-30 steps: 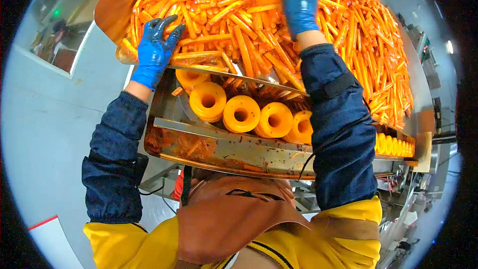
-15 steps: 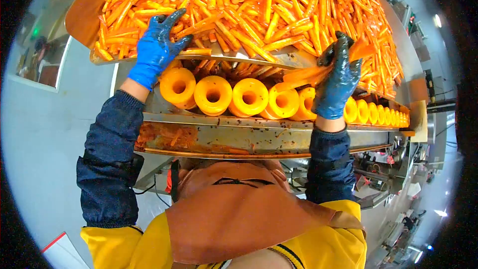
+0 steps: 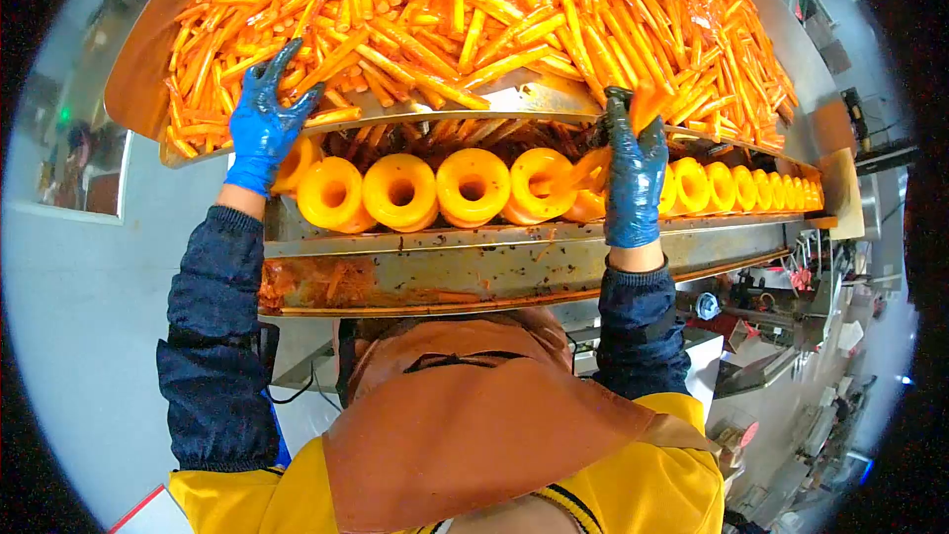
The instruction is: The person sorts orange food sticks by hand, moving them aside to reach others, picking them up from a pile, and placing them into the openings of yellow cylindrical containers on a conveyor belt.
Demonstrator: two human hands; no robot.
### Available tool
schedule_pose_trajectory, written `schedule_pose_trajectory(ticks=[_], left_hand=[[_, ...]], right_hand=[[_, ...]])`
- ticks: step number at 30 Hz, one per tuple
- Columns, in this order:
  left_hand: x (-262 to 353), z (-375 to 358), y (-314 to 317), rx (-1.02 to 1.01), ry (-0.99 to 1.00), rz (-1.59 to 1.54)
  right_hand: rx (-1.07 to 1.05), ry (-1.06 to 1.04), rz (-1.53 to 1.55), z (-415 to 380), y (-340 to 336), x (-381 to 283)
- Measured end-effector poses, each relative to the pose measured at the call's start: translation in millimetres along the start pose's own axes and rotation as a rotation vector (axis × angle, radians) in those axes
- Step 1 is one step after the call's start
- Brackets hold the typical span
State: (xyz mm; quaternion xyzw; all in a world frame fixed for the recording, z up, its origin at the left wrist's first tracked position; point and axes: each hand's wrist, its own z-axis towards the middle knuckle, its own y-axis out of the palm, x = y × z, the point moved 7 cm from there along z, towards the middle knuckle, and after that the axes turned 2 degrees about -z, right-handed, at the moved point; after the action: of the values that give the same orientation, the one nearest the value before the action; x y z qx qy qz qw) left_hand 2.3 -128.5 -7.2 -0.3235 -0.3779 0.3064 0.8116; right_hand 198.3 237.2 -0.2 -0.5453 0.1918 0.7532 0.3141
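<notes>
My left hand [image 3: 267, 124], in a blue glove with dark, wet-looking fingers, is spread open at the tray's front left edge, beside the sticks and holding nothing. My right hand [image 3: 636, 173], gloved the same way, is closed around orange sticks [image 3: 649, 105]; they jut out above the fingers and to the left, partly blurred. It is in front of the tray, over a row of yellow ring-shaped rollers [image 3: 473, 188]. Sauce-coated orange sticks [image 3: 494, 15] lie heaped on the tray [image 3: 534, 101]. How many sticks the right hand grips is hidden.
Below the rollers runs a metal trough [image 3: 445, 272] with dark specks and orange residue. Darker sticks lie in the gap behind the rollers. A pale board [image 3: 840, 193] stands at the row's right end. My brown apron [image 3: 484, 425] is close to the trough.
The sticks in my right hand have tilted more upright, and that hand has shifted left in view. My left hand has also moved left, still open. The camera view has shifted slightly.
</notes>
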Motion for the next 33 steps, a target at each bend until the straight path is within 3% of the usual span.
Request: schedule_pose_trajectory(ticks=[1, 3, 5, 7, 9, 11, 13, 15, 17, 20, 21, 23, 25, 27, 30, 33], left_hand=[[0.0, 0.4, -0.6, 0.010, 0.008, 0.001], [-1.5, 1.3, 1.1, 0.013, 0.019, 0.037], [0.2, 1.1, 0.7, 0.016, 0.036, 0.023], [0.7, 1.4, 2.0, -0.028, -0.001, 0.054], [0.3, 1.9, 1.3, 0.018, 0.054, 0.059], [-1.2, 1.4, 2.7, 0.014, 0.041, 0.067], [1.4, 2.8, -0.4, 0.016, 0.022, 0.078], [3.3, 0.7, -1.8, 0.015, 0.011, 0.077], [-3.5, 0.7, 1.1, 0.023, 0.030, 0.049], [-3.8, 1.2, 1.6, 0.018, 0.035, 0.047], [-4.8, 1.3, 2.1, 0.014, 0.026, 0.056], [-6.0, -0.4, 1.2, 0.012, 0.013, 0.066], [-9.7, -0.1, 3.3, -0.042, -0.047, 0.093], [-8.1, -2.6, -2.4, 0.020, 0.026, 0.075], [-4.3, 4.8, -9.3, 0.021, 0.207, 0.024], [-3.2, 13.2, -19.4, -0.034, 0.243, -0.039]], right_hand=[[-0.027, -0.136, -0.284, 0.8, 0.1, -9.2], [0.030, -0.053, -0.207, -1.7, -9.6, -7.9], [0.198, 0.101, 0.256, -5.9, -25.8, 1.3], [0.158, 0.062, 0.424, -11.9, -12.9, -12.0], [0.135, 0.060, 0.336, -16.2, 3.0, -0.5], [-0.164, 0.139, 0.209, -25.3, 33.2, 6.9], [-0.166, 0.183, 0.121, -34.8, 33.3, 10.3], [-0.054, 0.114, 0.351, -34.9, 29.3, 7.1], [-0.051, 0.123, 0.366, -37.9, 28.6, -3.0], [-0.198, 0.142, 0.387, -45.1, 56.6, -17.8], [-0.259, 0.134, 0.404, -45.6, 68.0, 5.5], [-0.347, 0.268, 0.547, -54.9, 89.6, 12.9], [-0.295, 0.349, 0.522, -56.8, 83.2, 39.4], [-0.245, 0.284, 0.602, -55.5, 69.9, 34.1], [-0.175, 0.243, 0.441, -45.1, 49.5, 31.7], [-0.103, 0.149, 0.323, -39.8, 42.8, 15.6]])
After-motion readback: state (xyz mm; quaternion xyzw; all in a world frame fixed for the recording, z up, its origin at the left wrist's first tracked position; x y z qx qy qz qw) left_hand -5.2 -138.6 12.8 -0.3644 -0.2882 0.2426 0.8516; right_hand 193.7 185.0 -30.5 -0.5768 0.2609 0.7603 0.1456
